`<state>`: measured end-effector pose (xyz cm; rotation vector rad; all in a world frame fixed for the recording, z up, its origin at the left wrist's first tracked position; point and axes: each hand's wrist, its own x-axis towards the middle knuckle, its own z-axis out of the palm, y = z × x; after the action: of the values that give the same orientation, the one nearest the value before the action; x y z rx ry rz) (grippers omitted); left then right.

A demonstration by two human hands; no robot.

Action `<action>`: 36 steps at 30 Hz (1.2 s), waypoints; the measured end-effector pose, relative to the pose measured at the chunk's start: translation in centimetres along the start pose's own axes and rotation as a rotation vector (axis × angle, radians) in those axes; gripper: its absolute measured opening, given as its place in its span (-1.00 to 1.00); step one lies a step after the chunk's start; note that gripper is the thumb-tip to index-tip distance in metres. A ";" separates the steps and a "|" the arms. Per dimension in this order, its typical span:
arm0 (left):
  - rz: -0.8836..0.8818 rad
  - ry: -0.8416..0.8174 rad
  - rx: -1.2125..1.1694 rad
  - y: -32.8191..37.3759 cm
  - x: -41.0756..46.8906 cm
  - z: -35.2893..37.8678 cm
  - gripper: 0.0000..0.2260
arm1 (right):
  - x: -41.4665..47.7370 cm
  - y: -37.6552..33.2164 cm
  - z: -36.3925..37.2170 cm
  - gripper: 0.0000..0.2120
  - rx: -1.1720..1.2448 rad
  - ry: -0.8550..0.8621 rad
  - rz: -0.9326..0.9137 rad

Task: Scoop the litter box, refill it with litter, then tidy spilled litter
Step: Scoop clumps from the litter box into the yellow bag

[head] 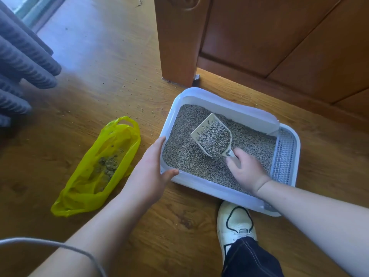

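Right hand [244, 168] is curled round the short handle of a cream, slotted plastic scoop [213, 137]. Its bowl points toward eleven o'clock and is heaped with grains. The scoop sits low over the grey granular litter [185, 124], near the middle of a white, rounded-rectangle plastic litter box [229, 100]. Whether it touches the bed cannot be told.

Left hand [153, 166] clasps the box's corner at seven o'clock, with its fingers along the side rim and its thumb hooked over the near rim.

The load looks loose and light, likely to trickle through the slots or roll off if the bowl tips. The scoop seems stiff but thin, so the handle is the sensible hold. Filled with litter, the box is probably heavy, yet its smooth plastic could slide on the wooden floor [103, 80], so the bracing hand helps.

A thin yellow plastic carrier bag [119, 140] lies at nine o'clock from the box with clumps inside. It looks limp and its mouth sags, so it may need holding open. The left forearm lies across the way from the scoop to the bag.

Stray grains [139, 108] dot the floor at eleven o'clock. A brown wooden door post [175, 47] stands at twelve. A perforated step [283, 154] fills the box's three o'clock end. A white shoe [233, 222] sits just beside the near rim at six.
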<state>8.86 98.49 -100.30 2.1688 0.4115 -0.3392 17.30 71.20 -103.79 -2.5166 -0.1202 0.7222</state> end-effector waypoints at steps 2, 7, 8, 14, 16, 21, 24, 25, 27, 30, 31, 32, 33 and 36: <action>-0.001 0.000 -0.002 0.0 0.0 0.0 -0.18 | 0.1 0.1 -0.1 -0.72 -0.055 -0.015 0.020; -0.010 0.004 -0.011 0.0 0.1 0.0 -0.17 | 0.1 0.3 0.1 -0.69 -0.197 -0.031 0.046; -0.008 0.005 -0.008 0.1 0.1 0.0 -0.17 | 0.1 0.3 0.1 -0.69 -0.208 -0.028 0.043; -0.002 0.007 -0.005 0.0 0.1 0.1 -0.17 | 0.0 0.6 0.0 -0.68 -0.208 -0.069 0.043; 0.003 0.008 -0.002 0.0 0.1 0.1 -0.17 | -0.3 0.7 0.0 -0.68 -0.211 -0.076 0.034; 0.000 0.009 0.004 -0.1 0.1 0.1 -0.16 | -0.5 1.0 -0.3 -0.69 -0.211 -0.103 0.064; 0.007 0.009 0.005 -0.1 0.1 0.1 -0.17 | -0.5 1.2 -0.7 -0.69 -0.195 -0.132 0.041; 0.009 0.009 0.008 -0.1 0.2 0.2 -0.17 | -0.5 1.2 -0.8 -0.69 -0.193 -0.131 0.042; 0.010 0.010 0.007 -0.2 0.2 0.2 -0.17 | -0.4 1.2 -1.1 -0.70 -0.183 -0.121 0.038; 0.012 0.010 0.007 -0.3 0.2 0.2 -0.17 | -0.4 1.1 -1.7 -0.70 -0.179 -0.082 0.028; 0.014 0.010 0.008 -0.3 0.2 0.2 -0.17 | -0.4 1.0 -1.9 -0.70 -0.191 -0.076 0.018; 0.016 0.009 0.007 -0.4 0.2 0.2 -0.18 | -0.4 0.9 -2.0 -0.70 -0.198 -0.079 0.006; 0.018 0.008 0.007 -0.4 0.2 0.2 -0.18 | -0.5 0.9 -2.1 -0.71 -0.193 -0.083 0.003; 0.019 0.007 0.005 -0.5 0.2 0.2 -0.17 | -0.6 0.7 -2.0 -0.72 -0.189 -0.084 0.006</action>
<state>8.85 98.65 -100.89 2.1783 0.3947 -0.3226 17.82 69.58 -102.40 -2.6658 -0.2202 0.8558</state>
